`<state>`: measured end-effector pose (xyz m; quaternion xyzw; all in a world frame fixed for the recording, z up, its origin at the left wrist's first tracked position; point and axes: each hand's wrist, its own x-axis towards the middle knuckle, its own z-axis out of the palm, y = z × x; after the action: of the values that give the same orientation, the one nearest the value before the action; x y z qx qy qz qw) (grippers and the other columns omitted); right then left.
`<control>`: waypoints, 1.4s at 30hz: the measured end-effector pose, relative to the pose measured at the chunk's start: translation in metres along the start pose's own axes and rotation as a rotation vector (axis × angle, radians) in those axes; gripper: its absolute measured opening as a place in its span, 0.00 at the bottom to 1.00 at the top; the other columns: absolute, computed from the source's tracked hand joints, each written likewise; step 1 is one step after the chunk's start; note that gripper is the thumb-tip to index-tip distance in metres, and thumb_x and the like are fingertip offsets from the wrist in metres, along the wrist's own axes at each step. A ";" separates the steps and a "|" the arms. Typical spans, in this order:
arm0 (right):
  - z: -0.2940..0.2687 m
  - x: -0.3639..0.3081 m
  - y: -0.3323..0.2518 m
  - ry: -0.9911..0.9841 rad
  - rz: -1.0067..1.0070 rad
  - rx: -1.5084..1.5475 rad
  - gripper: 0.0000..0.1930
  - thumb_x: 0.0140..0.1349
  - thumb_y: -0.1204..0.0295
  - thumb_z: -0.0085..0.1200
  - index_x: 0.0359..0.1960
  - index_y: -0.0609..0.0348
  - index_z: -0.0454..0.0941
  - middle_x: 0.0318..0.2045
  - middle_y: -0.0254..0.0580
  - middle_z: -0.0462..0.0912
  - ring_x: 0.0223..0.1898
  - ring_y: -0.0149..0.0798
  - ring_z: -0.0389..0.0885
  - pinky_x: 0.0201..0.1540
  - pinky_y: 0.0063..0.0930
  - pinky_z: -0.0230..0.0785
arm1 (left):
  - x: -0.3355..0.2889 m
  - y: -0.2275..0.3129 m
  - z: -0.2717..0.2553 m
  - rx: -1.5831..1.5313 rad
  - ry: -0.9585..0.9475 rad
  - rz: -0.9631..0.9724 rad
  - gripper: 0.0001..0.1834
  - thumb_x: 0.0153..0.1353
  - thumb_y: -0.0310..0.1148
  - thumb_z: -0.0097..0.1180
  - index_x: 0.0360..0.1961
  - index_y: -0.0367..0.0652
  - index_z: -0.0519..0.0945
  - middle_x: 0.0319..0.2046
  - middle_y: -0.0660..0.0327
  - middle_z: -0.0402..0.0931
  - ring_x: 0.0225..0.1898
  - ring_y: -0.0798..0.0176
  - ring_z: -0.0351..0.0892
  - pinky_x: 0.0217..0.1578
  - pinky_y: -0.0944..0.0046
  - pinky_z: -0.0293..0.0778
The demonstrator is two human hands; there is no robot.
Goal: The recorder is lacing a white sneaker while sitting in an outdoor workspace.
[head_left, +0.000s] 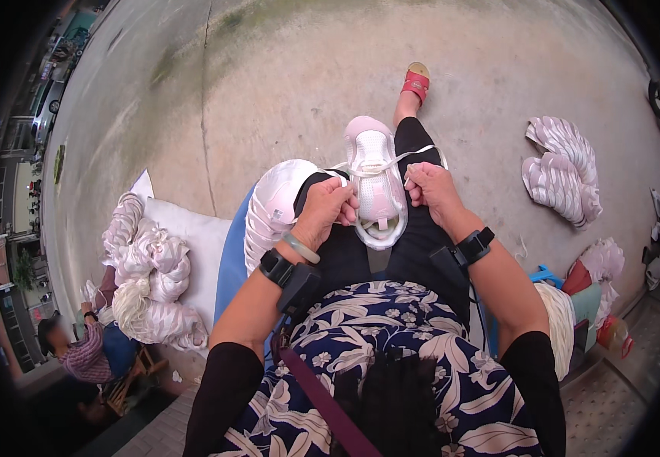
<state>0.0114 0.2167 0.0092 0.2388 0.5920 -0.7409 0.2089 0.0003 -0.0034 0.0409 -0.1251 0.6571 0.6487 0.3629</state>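
A pink and white shoe upper (376, 141) lies across my lap between my knees, its toe pointing away from me. A white shoelace (415, 151) runs across its front, with one side looping out toward each hand. My left hand (328, 204) is closed beside the upper's left edge, fingertips pinched on the lace. To the right, my right hand (433, 190) pinches the other side of the lace, held slightly above my thigh. Against my left knee rests a stack of similar uppers (275, 206).
Bundled uppers and white laces (155, 266) lie on a pale sheet (200, 240) at left. More stacked uppers (562, 171) sit on the concrete at right. A bundle of white laces (557, 324) is near my right elbow. Another person (90, 346) sits at the far left.
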 end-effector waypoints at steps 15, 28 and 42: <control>0.015 0.018 0.009 0.064 -0.191 0.086 0.04 0.59 0.75 0.48 0.28 0.60 0.72 0.23 0.35 0.78 0.21 0.23 0.73 0.22 0.15 0.65 | 0.018 -0.004 0.008 -0.090 0.263 0.173 0.08 0.60 0.33 0.49 0.30 0.40 0.75 0.16 0.68 0.68 0.11 0.77 0.63 0.09 0.78 0.56; 0.020 0.027 0.017 0.082 -0.313 -0.227 0.06 0.56 0.74 0.54 0.23 0.60 0.73 0.19 0.28 0.74 0.19 0.19 0.69 0.20 0.14 0.62 | 0.014 -0.010 -0.003 -0.016 0.202 0.239 0.06 0.58 0.29 0.51 0.35 0.38 0.73 0.21 0.63 0.74 0.16 0.75 0.71 0.14 0.78 0.64; 0.033 -0.002 -0.005 0.021 -1.148 -1.001 0.08 0.46 0.73 0.54 0.30 0.53 0.76 0.22 0.35 0.72 0.26 0.38 0.74 0.28 0.31 0.63 | 0.028 -0.014 0.001 0.061 0.289 0.305 0.06 0.59 0.32 0.48 0.29 0.40 0.73 0.17 0.66 0.71 0.13 0.77 0.66 0.11 0.78 0.60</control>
<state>0.0068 0.1852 0.0207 -0.2226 0.8905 -0.3743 -0.1316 -0.0106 0.0046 0.0124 -0.1047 0.7330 0.6512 0.1661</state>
